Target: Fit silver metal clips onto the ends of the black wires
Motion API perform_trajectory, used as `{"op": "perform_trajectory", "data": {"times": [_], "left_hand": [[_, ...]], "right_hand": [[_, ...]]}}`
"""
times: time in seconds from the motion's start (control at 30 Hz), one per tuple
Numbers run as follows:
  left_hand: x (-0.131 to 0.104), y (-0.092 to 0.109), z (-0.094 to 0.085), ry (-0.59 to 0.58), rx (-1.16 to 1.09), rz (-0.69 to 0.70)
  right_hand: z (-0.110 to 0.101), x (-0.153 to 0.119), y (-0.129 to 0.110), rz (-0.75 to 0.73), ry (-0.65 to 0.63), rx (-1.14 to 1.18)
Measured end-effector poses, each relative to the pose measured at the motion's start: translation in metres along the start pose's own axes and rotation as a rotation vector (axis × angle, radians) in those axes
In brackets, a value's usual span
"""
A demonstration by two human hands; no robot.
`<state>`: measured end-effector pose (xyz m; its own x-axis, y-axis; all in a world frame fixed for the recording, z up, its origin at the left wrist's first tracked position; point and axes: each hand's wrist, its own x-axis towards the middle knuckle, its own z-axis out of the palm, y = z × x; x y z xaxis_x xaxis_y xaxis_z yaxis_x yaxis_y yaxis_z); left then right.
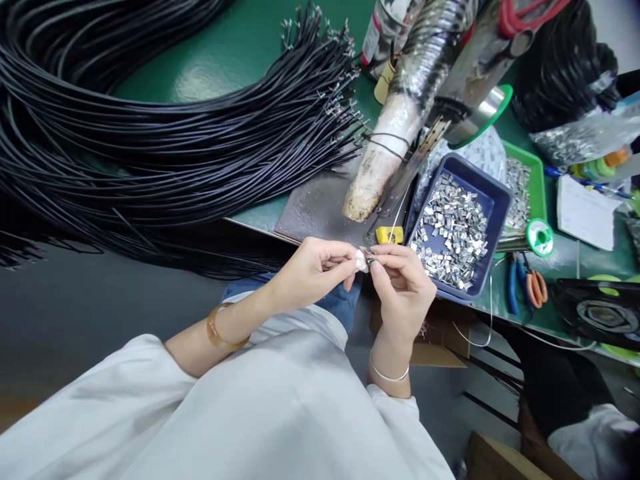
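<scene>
My left hand (323, 270) and my right hand (403, 287) meet fingertip to fingertip at the table's front edge, both closed in a pinch. A small white piece (361, 261) shows at my left fingertips; whether it is held or wrapped on a finger I cannot tell. My right thumb and fingers pinch a tiny dark and metallic piece (371, 262), mostly hidden. Just beyond the fingers lies a yellow block (389, 235) with a thin wire rising from it. Right of my right hand stands a blue tray (495, 200) holding many small metal pieces (453, 230).
Bundles of black cables (200, 153) cover the left of the green table (210, 83). A wrapped duct (385, 140) hangs over a dark board (320, 207). At right are a green tray (537, 183), a solder spool (540, 237), pliers (525, 283) and a black fan (600, 313).
</scene>
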<state>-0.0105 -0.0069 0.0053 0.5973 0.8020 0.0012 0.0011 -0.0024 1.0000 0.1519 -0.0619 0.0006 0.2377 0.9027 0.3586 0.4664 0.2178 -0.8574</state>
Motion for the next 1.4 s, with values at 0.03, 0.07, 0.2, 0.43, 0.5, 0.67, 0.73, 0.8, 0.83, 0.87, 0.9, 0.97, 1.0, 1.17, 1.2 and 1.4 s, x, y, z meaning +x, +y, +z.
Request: {"op": "perform_trajectory", "data": {"times": [0.03, 0.07, 0.2, 0.43, 0.5, 0.67, 0.73, 0.8, 0.83, 0.87, 0.9, 0.97, 1.0, 1.17, 1.2, 1.4], "left_hand": [[0.000, -0.002, 0.000, 0.014, 0.093, 0.050], [-0.001, -0.004, -0.001, 0.035, 0.204, 0.114], [-0.002, -0.012, 0.001, 0.104, 0.630, 0.344], [-0.008, -0.015, 0.010, 0.178, 0.460, 0.392], [-0.009, -0.013, 0.010, 0.109, 0.234, 0.239], [-0.004, -0.009, 0.004, 0.061, -0.250, -0.082], [-0.001, -0.008, 0.001, 0.080, -0.328, -0.128], [0.003, -0.005, -0.001, 0.119, -0.363, -0.159], [0.004, -0.004, -0.001, 0.135, -0.373, -0.171], [0.006, -0.003, -0.002, 0.143, -0.382, -0.174], [0.007, -0.001, -0.002, 0.142, -0.389, -0.170], [0.009, 0.001, -0.002, 0.130, -0.395, -0.158], [0.010, 0.001, -0.002, 0.132, -0.393, -0.152], [0.011, 0.001, -0.004, 0.202, -0.320, -0.165], [0.012, 0.000, -0.005, 0.210, -0.304, -0.165], [0.016, 0.003, -0.004, 0.228, -0.289, -0.136]], "right_hand": [[-0.001, 0.000, 0.000, -0.022, -0.007, -0.027], [-0.002, 0.000, 0.000, -0.052, -0.009, -0.069], [-0.003, -0.001, 0.001, -0.130, -0.003, -0.213], [0.007, -0.008, 0.002, -0.021, 0.082, 0.010], [0.009, -0.009, 0.002, -0.043, 0.109, -0.010], [0.011, -0.008, 0.004, -0.088, 0.141, -0.104], [0.011, -0.006, 0.005, -0.149, 0.199, -0.138], [0.011, -0.005, 0.004, -0.232, 0.256, -0.133], [0.011, -0.005, 0.004, -0.281, 0.271, -0.137], [0.011, -0.005, 0.003, -0.329, 0.271, -0.152], [0.011, -0.006, 0.003, -0.372, 0.260, -0.180], [0.011, -0.007, 0.002, -0.413, 0.229, -0.225], [0.012, -0.007, 0.003, -0.401, 0.220, -0.217], [0.012, -0.003, 0.006, -0.259, 0.203, -0.128], [0.012, -0.002, 0.007, -0.264, 0.193, -0.149], [0.013, 0.002, 0.008, -0.457, 0.167, -0.304]]}}
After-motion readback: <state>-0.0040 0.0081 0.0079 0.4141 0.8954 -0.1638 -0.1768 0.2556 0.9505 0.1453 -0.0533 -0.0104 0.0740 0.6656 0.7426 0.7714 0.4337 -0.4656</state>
